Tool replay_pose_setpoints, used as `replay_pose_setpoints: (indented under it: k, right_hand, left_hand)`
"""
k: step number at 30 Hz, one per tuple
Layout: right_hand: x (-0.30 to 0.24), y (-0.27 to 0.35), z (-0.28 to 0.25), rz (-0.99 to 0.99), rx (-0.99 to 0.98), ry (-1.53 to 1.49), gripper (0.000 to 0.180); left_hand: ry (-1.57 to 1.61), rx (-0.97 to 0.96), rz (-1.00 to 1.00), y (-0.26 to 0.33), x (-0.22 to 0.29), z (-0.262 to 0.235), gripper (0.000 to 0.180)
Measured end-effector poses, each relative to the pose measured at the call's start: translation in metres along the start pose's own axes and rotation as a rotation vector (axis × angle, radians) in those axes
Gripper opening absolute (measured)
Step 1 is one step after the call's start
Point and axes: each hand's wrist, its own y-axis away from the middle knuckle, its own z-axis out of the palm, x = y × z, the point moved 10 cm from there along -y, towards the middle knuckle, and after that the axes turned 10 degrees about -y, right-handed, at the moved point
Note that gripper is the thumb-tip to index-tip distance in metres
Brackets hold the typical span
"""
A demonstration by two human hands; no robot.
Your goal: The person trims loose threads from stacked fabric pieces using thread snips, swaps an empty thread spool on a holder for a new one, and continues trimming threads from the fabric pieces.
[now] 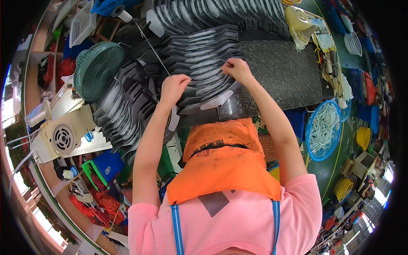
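Rows of overlapping curved black-and-grey pieces [204, 70] lie fanned out on the bench in front of me; they look like flat cut sheet parts with pale grey faces. At the left edge of the middle row, my left hand [174, 90] is closed, thumb and fingers pressed together. My right hand [238, 70] is closed in a pinch at the row's right edge. Whatever lies between the fingertips of either hand is too small to make out. One pale-faced piece [216, 101] ends the row nearest me.
A second row [216, 15] lies behind, and a jumbled row [123, 108] to the left. Beside that stand a green fan [100, 70] and a beige machine [63, 134]. A dark stone slab [280, 72] is at right, with a blue basket of pale strips [324, 131] beyond.
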Motion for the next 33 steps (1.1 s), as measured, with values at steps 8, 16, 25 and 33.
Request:
replay_pose_setpoints:
  k: [8, 16, 25, 33]
  right_hand:
    - [-0.007, -0.006, 0.000, -0.131, 0.162, 0.498, 0.019]
    - [-0.031, -0.005, -0.029, -0.226, 0.311, 0.497, 0.028]
    - [-0.073, -0.010, 0.143, -0.560, -0.246, 0.586, 0.026]
    - [-0.058, 0.078, 0.122, -0.026, -0.695, -0.361, 0.044]
  left_hand:
    - [0.015, -0.195, -0.284, -0.032, -0.048, 0.056, 0.020]
    - [-0.691, 0.007, -0.093, -0.021, -0.027, 0.001, 0.032]
    - [-0.377, 0.080, 0.032, -0.014, -0.039, -0.017, 0.011]
    - [0.727, -0.490, -0.349, 0.116, 0.018, 0.082, 0.016]
